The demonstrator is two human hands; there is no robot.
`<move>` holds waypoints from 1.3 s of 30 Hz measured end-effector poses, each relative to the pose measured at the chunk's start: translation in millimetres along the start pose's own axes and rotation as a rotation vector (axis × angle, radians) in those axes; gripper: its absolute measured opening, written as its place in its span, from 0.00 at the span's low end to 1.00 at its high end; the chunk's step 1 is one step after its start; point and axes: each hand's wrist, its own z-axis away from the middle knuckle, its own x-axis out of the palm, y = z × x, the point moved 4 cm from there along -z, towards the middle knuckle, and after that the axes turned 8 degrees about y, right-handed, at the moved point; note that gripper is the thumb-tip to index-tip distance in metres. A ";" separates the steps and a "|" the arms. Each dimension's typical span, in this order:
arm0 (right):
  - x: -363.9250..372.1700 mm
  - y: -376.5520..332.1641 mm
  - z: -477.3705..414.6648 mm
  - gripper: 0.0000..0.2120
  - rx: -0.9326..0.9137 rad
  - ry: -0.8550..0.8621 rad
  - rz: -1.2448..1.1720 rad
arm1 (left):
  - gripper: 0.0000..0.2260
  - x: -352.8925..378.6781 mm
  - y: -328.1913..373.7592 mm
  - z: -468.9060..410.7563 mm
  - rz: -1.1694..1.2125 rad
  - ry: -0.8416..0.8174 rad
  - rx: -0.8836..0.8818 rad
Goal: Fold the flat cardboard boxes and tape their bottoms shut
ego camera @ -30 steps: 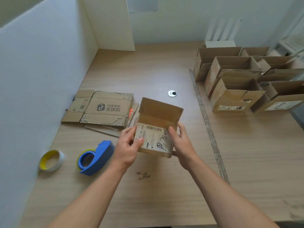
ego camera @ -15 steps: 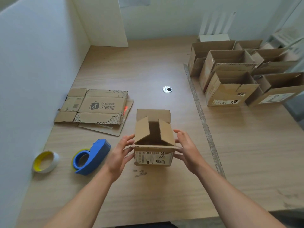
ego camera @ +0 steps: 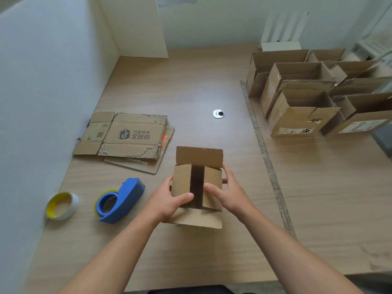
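Observation:
A small brown cardboard box (ego camera: 182, 183) stands on the wooden table in front of me, bottom side up. Its two short flaps are folded in with a dark gap between them; the far long flap stands up and the near long flap lies out flat toward me. My left hand (ego camera: 167, 201) grips the box's left side with the thumb pressing the left flap down. My right hand (ego camera: 228, 193) grips the right side, thumb on the right flap. A blue tape dispenser (ego camera: 122, 200) lies to the left of the box.
A stack of flat cardboard boxes (ego camera: 127, 139) lies at the left by the white partition. A yellow-cored tape roll (ego camera: 61, 205) sits near the left edge. Several folded open boxes (ego camera: 301, 107) crowd the right rear. A round metal grommet (ego camera: 218, 113) sits mid-table.
The box was tipped from showing its labelled side to standing bottom up on the table. Both short flaps have been pushed down flat, and my thumbs now press on them.

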 end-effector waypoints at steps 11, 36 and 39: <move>-3.0 -4.3 -7.0 0.33 0.123 -0.036 -0.225 | 0.30 -9.2 -13.6 -0.6 0.271 -0.169 -0.085; -26.4 -32.0 -22.1 0.13 0.096 -0.245 -0.154 | 0.28 -19.1 -18.4 3.9 0.352 -0.020 0.057; -28.1 -32.0 -22.0 0.12 0.062 -0.237 -0.107 | 0.44 -21.3 -25.1 4.4 0.233 -0.062 0.128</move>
